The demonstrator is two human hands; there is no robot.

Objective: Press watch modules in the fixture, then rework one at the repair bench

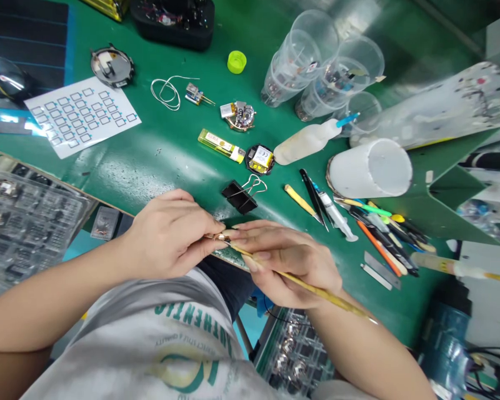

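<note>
My left hand (170,236) pinches a small metallic part (221,237) between thumb and fingers at the near edge of the green mat (158,155). My right hand (291,261) holds a thin yellow stick (316,289) like a pen, its tip touching that small part. Both hands meet just below a black binder clip (239,194). What the part is in detail is too small to tell.
On the mat lie a sticker sheet (81,114), a round watch module (259,159), a yellow lighter-like item (221,145), a squeeze bottle (306,141), plastic cups (316,61), tweezers and pens (370,233). Parts trays sit at left (25,222) and below (291,355).
</note>
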